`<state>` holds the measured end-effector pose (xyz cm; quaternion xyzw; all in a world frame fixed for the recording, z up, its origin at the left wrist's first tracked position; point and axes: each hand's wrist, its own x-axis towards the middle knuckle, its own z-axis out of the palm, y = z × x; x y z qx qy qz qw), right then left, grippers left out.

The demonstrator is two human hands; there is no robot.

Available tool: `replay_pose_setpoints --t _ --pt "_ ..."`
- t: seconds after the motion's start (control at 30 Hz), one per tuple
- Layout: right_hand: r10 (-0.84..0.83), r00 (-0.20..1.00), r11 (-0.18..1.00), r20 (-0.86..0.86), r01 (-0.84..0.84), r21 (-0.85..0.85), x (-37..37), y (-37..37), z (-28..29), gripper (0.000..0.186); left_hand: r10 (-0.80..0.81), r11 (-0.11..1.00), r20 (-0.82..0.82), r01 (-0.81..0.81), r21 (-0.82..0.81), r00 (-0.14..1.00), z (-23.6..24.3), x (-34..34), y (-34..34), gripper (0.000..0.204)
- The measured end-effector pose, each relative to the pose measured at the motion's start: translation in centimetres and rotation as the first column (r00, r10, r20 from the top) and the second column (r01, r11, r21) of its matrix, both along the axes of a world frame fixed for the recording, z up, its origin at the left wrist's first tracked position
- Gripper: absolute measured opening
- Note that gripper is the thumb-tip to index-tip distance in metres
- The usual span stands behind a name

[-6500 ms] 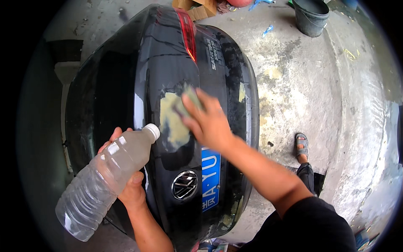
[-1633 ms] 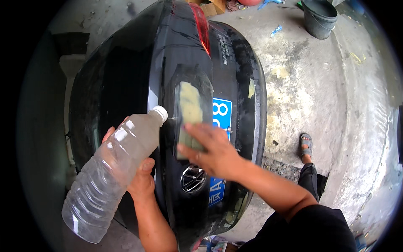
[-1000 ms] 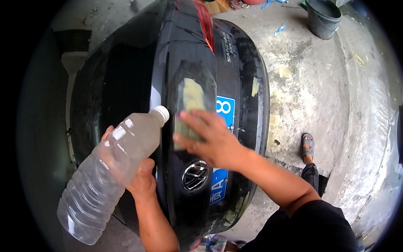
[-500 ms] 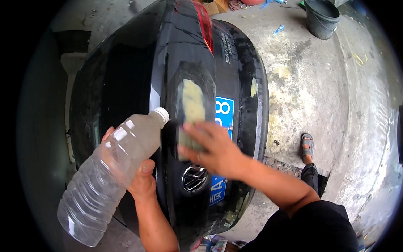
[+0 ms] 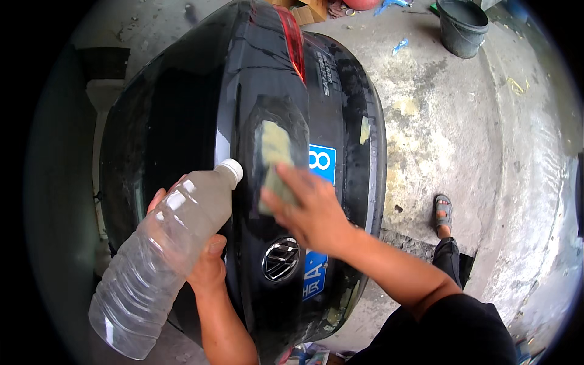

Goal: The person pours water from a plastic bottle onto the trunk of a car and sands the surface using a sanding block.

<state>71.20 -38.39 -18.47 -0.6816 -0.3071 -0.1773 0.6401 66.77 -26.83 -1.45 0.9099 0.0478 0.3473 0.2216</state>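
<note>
My left hand [image 5: 210, 264] grips a large, tilted clear plastic bottle [image 5: 134, 292] from behind, its white-capped neck pointing up and right and its upper part cloudy. Blurred by motion, my right hand [image 5: 310, 213] holds a greyish-green block [image 5: 274, 191], perhaps a sanding pad, against the rear panel of a black car [image 5: 170, 109]. Just above the block shows a cream filler patch [image 5: 274, 137] inside a dull, scuffed grey area. Below my right hand are a round chrome emblem [image 5: 280, 260] and a blue number plate [image 5: 319, 161], partly covered by my arm. A red tail light [image 5: 293, 42] sits higher up.
Stained concrete floor [image 5: 438, 121] lies right of the car, with a dark bucket [image 5: 462, 36], blue scraps [image 5: 399, 47] and a sandaled foot [image 5: 444, 216]. A cardboard box [image 5: 307, 11] is at the top. A dark panel [image 5: 67, 170] stands at the left.
Compared with 6.5 seconds ago, the cream patch looks narrower, with dull grey around it. My right hand has moved back and forth, most recently slightly upward. The bottle stays in my left hand.
</note>
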Motion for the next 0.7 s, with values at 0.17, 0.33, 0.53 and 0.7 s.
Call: replay_pose_setpoints --t 0.17,0.33,0.53,0.7 --pt "-0.181 0.978 0.983 -0.103 0.181 -0.018 7.3 2.0 2.1 0.055 -0.029 0.999 -0.034 0.027 -0.045 0.999 0.2 0.3 -0.4 0.116" --pt "-0.010 0.995 1.000 -0.101 0.012 0.021 -0.4 0.0 1.7 0.056 -0.064 0.998 -0.087 0.066 0.022 0.994 0.6 -0.3 0.9 0.115" --pt "-0.185 0.943 0.981 -0.275 0.196 0.012 7.8 2.7 3.4 0.050 -0.136 0.983 -0.075 0.125 -0.134 0.988 0.3 0.3 -0.2 0.109" --pt "-0.072 0.975 0.996 -0.212 0.083 0.044 -0.4 0.9 3.4 0.048 -0.157 0.970 -0.086 0.137 -0.201 0.984 0.4 0.2 0.0 0.106"
